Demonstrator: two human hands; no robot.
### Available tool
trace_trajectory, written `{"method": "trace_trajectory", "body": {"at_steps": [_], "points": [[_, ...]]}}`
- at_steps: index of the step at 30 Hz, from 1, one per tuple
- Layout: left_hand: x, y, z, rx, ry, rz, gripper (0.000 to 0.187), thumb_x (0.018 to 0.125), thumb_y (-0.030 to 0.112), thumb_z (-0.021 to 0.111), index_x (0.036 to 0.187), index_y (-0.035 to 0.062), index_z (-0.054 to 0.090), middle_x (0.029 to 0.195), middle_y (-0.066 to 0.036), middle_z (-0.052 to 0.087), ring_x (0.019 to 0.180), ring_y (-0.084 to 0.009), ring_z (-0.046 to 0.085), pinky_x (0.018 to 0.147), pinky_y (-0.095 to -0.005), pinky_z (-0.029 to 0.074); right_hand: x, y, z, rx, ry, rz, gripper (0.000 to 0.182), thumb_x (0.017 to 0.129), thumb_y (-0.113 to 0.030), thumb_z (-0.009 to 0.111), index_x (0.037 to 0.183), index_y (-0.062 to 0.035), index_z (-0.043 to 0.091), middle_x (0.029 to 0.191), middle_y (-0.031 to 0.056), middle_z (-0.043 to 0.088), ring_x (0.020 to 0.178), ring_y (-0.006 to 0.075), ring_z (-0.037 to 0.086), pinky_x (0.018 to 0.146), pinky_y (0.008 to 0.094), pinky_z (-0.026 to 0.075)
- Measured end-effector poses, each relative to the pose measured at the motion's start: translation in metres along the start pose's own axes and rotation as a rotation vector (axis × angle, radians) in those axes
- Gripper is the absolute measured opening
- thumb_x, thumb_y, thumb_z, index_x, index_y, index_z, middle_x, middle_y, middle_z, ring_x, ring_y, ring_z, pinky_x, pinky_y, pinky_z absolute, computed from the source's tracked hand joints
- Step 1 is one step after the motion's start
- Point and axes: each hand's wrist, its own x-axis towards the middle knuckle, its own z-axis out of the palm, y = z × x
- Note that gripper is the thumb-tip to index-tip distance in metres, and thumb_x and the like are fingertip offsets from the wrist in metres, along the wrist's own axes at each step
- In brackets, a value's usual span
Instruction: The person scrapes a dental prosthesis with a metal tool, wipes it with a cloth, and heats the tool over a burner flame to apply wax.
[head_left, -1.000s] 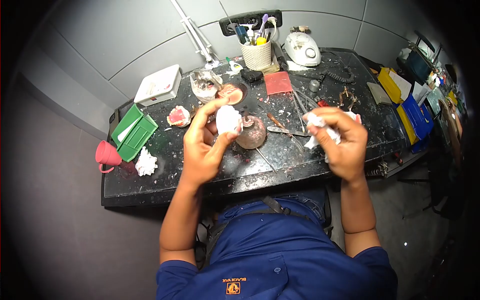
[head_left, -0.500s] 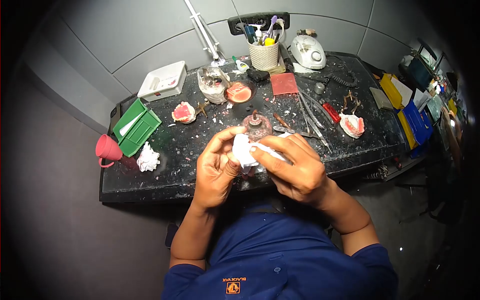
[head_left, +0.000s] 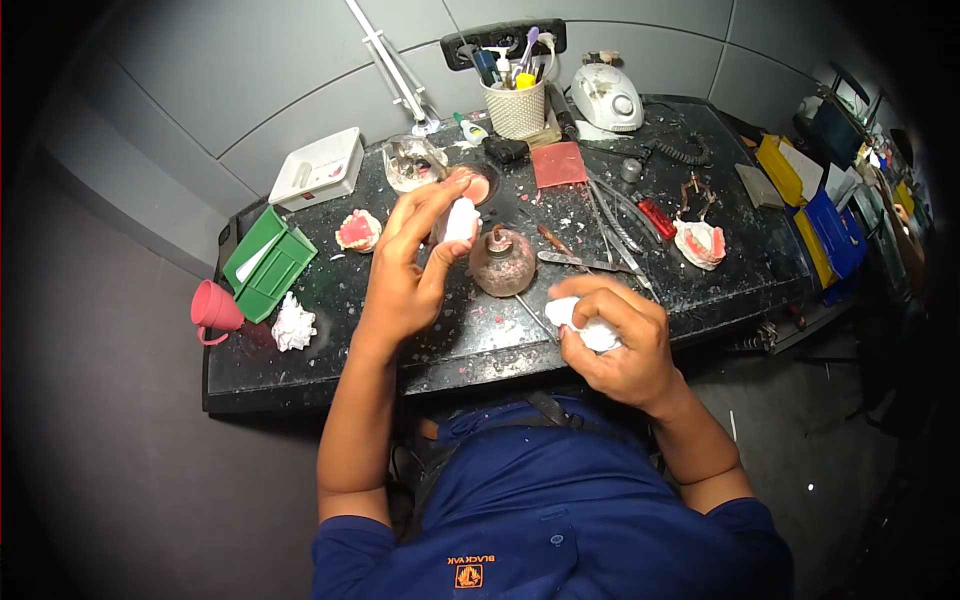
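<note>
My left hand [head_left: 412,262], raised over the dark bench, grips a small white piece with a pinkish edge [head_left: 461,222] between thumb and fingers. Lower and to the right, my right hand [head_left: 622,340] is closed around a crumpled white tissue [head_left: 590,325]. Between the hands stands a round glass burner [head_left: 503,263], with a thin metal tool [head_left: 533,314] lying in front of it. A metal spatula [head_left: 585,263] lies behind my right hand. The left hand partly covers a bowl with pink material [head_left: 478,187].
Dental models stand at left [head_left: 358,231] and right [head_left: 701,245]. A green tray [head_left: 270,262], pink cup [head_left: 216,304] and crumpled tissue [head_left: 293,323] are at the left. Behind are a white tray [head_left: 318,170], tool holder [head_left: 517,110], pink sheet [head_left: 558,164] and white device [head_left: 608,97].
My hands have moved apart. The left one has gone up and left with the white piece; the right one has drawn down and right with the tissue, uncovering the burner.
</note>
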Motion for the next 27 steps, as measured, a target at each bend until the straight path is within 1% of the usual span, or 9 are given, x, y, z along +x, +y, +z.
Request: {"method": "trace_trajectory", "body": {"at_steps": [2,8,15,18,21,23,24,25,27], "points": [[0.008,0.004,0.0,0.2,-0.049,0.085,0.057,0.084,-0.005,0.071,0.139,0.0084,0.062,0.137,-0.016,0.06,0.124,-0.0321,0.061,0.102,-0.0378,0.05,-0.009,0.004,0.001,0.018,-0.02,0.048,0.017,0.077,0.003,0.076,0.084,-0.0006,0.061,0.09,0.0141,0.071,0.08,0.0272,0.073,0.07,0.0338,0.057],[0.018,0.011,0.004,0.295,-0.127,0.086,0.058,0.086,-0.004,0.07,0.14,0.0161,0.062,0.141,-0.017,0.058,0.122,-0.0375,0.062,0.098,-0.0413,0.053,-0.013,0.004,0.002,0.065,-0.039,0.084,0.018,0.076,0.004,0.075,0.083,-0.0009,0.059,0.086,0.013,0.072,0.077,0.026,0.073,0.068,0.0327,0.057],[0.012,0.014,0.005,0.333,-0.138,0.052,0.058,0.087,-0.005,0.07,0.141,0.0168,0.062,0.143,-0.018,0.057,0.124,-0.0373,0.061,0.098,-0.0403,0.053,-0.013,0.004,-0.001,0.071,-0.061,0.074,0.019,0.077,0.003,0.075,0.083,-0.0022,0.058,0.085,0.0127,0.072,0.076,0.0252,0.072,0.068,0.0331,0.056],[0.004,0.015,0.002,0.353,-0.106,0.118,0.053,0.091,0.001,0.07,0.142,0.0105,0.061,0.142,-0.018,0.057,0.126,-0.0316,0.061,0.101,-0.0376,0.051,-0.013,0.003,-0.002,0.109,-0.077,0.121,0.018,0.076,0.003,0.076,0.083,-0.002,0.06,0.088,0.0141,0.073,0.075,0.0254,0.072,0.068,0.0328,0.056],[-0.018,0.026,0.01,-0.4,-0.015,-0.153,0.048,0.102,0.016,0.065,0.144,-0.0051,0.054,0.14,-0.016,0.055,0.126,-0.02,0.055,0.104,-0.0337,0.047,-0.004,-0.001,0.002,0.11,0.017,0.03,0.016,0.077,0.002,0.078,0.086,-0.0007,0.065,0.09,0.0147,0.073,0.075,0.0259,0.071,0.067,0.0328,0.055],[-0.031,0.031,0.015,-0.474,0.011,-0.213,0.054,0.103,0.025,0.065,0.145,-0.0049,0.052,0.123,-0.011,0.064,0.088,-0.01,0.061,0.067,-0.0221,0.047,0.006,-0.007,0.003,0.06,0.043,-0.049,0.017,0.077,0.002,0.079,0.09,-0.0001,0.068,0.091,0.0144,0.073,0.075,0.026,0.071,0.067,0.0329,0.055],[-0.038,0.033,0.015,-0.557,-0.028,-0.287,0.058,0.103,0.03,0.065,0.146,-0.0054,0.05,0.122,-0.011,0.065,0.082,-0.0108,0.062,0.067,-0.0229,0.047,0.011,-0.01,0.003,0.011,0.07,-0.13,0.019,0.077,0.003,0.08,0.094,0.0006,0.071,0.093,0.0142,0.073,0.075,0.0262,0.07,0.067,0.033,0.055],[-0.044,0.037,0.014,-0.704,-0.041,-0.359,0.056,0.102,0.027,0.066,0.146,-0.0033,0.051,0.121,-0.01,0.066,0.092,-0.0127,0.065,0.073,-0.0248,0.052,0.015,-0.012,0.004,0.011,0.066,-0.131,0.019,0.077,0.003,0.08,0.094,0.0006,0.071,0.093,0.0142,0.073,0.075,0.0262,0.07,0.067,0.033,0.055],[-0.051,0.044,0.02,-0.789,-0.04,-0.397,0.059,0.102,0.031,0.066,0.147,-0.0026,0.05,0.113,-0.009,0.068,0.078,-0.0094,0.062,0.06,-0.0217,0.046,0.021,-0.015,0.005,-0.064,0.076,-0.299,0.026,0.077,0.003,0.08,0.102,0.0004,0.073,0.096,0.0139,0.073,0.073,0.0265,0.068,0.065,0.0339,0.054]]}}
